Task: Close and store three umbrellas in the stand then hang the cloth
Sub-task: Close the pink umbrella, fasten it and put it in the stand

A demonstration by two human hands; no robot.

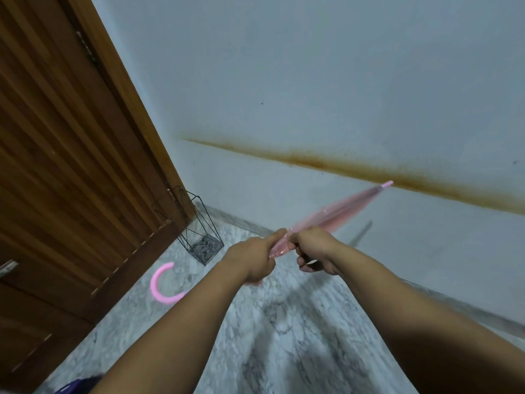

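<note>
A folded pink see-through umbrella (335, 213) slants across the middle of the view, its tip up right near the wall stain and its curved pink handle (162, 285) low on the left. My left hand (251, 258) grips the lower end of the folded canopy. My right hand (315, 253) grips the canopy just beside it, with a small dark strap or tab under its fingers. The black wire umbrella stand (199, 231) sits on the floor in the corner by the door, apart from the umbrella, and looks empty.
A brown wooden door (71, 166) fills the left side. A pale wall (341, 95) with a brown stain line runs behind. The floor (284, 322) is grey-white marble. Something dark blue (76, 386) shows at the bottom left edge.
</note>
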